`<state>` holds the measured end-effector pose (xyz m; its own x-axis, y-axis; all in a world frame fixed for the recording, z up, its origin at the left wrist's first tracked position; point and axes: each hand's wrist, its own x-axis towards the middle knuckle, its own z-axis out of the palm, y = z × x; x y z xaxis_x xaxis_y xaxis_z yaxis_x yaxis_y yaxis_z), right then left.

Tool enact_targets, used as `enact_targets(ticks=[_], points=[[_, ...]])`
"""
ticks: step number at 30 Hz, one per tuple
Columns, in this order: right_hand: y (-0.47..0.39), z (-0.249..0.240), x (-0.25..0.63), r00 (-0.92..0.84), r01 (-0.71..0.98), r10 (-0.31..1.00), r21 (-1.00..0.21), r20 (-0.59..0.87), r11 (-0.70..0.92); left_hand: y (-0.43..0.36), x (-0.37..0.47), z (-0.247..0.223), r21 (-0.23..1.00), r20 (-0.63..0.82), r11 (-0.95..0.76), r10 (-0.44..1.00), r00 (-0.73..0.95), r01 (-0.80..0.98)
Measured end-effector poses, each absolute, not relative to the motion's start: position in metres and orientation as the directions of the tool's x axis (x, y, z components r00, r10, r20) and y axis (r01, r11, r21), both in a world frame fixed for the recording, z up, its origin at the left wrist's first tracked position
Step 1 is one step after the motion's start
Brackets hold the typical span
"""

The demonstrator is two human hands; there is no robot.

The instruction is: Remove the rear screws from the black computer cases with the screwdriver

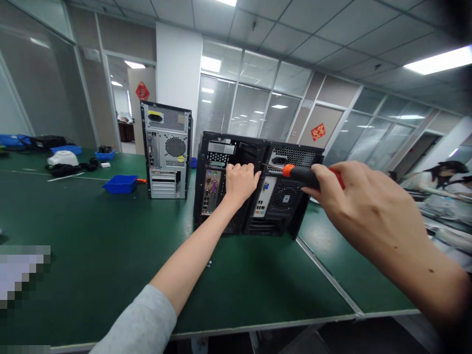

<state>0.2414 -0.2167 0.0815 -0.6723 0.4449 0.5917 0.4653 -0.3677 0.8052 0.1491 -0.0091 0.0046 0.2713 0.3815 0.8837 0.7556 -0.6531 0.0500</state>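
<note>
Two black computer cases stand side by side on the green table, rear panels facing me: a left case point(209, 189) and a right case point(283, 189). My left hand point(241, 184) is closed with curled fingers at the left case, near where the two meet; its fingertips are hidden. In my right hand point(368, 211) is a screwdriver point(300, 173) with a black and orange handle. Its thin shaft points left across the rear of the right case, near the power supply point(295, 160). Whether the tip touches a screw cannot be made out.
A taller computer case point(165, 152) stands behind to the left, beside a blue tray point(121, 184). Farther left lie a white object point(63, 158), dark cables and more blue trays. A pale seam strip point(328, 275) crosses the table. People sit at the far right.
</note>
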Motion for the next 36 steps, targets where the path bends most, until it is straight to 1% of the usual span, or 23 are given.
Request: enact_targets(ticks=[9, 20, 31, 36], points=[[-0.2171, 0.0805, 0.2431, -0.626, 0.438, 0.468, 0.778, 0.624, -0.45, -0.0094, 0.1492, 0.0044, 0.061, 0.879, -0.663, 0.39, 0.275, 0.746], [-0.2177, 0.0787, 0.2423, -0.597, 0.497, 0.442, 0.741, 0.67, -0.451, -0.009, 0.149, 0.0042, 0.054, 0.881, -0.662, 0.384, 0.276, 0.747], [-0.217, 0.0781, 0.2415, -0.615, 0.496, 0.412, 0.736, 0.673, -0.461, -0.0088, 0.1495, 0.004, 0.054, 0.882, -0.656, 0.385, 0.272, 0.753], [-0.2152, 0.0769, 0.2421, -0.563, 0.537, 0.423, 0.703, 0.71, -0.466, -0.0091, 0.1492, 0.004, 0.06, 0.88, -0.662, 0.388, 0.273, 0.747]])
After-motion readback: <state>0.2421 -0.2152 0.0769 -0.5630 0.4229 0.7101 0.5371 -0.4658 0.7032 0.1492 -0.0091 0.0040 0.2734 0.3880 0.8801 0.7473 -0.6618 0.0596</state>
